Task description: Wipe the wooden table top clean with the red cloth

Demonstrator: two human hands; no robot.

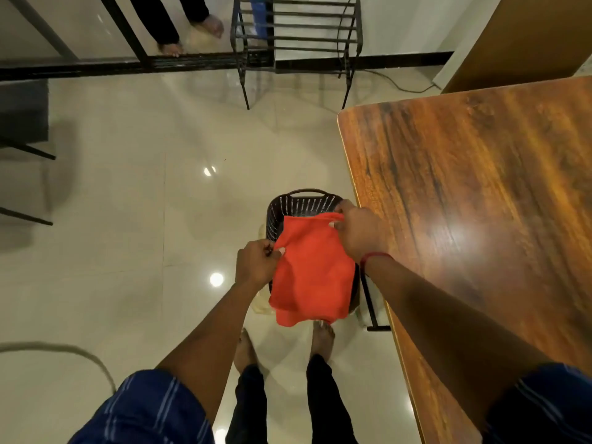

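While the red cloth (309, 270) is held up over the dark perforated basket (288, 203), both hands are pinched shut on its top edge. The left hand (256, 262) is closed on the cloth's left corner, thumb and forefinger pressed together w/ fabric between them, the other fingers curled in. The right hand (358, 232) is closed on the far right corner, fingertips narrow and gripping a fold; a red thread band (374, 256) is worn at that wrist. The cloth is seen hanging slack below the two grips, doubled over, its lower hem dropping past the basket's near rim and just above two bare feet (322, 336).

The basket is stood on the glossy cream tiled floor (128, 219), just left of the wooden table top (480, 203), approx. at the table's long left edge. The cloth is not touching the table. The table top is shown as bare brown grain w/ a bright light glare right of the basket. A black metal rack (298, 36) is placed well beyond the basket, against a black floor rail, and another person's bare feet (192, 36) are visible beyond that rail. A cable (400, 84) is laid on the floor beyond the table's far corner.
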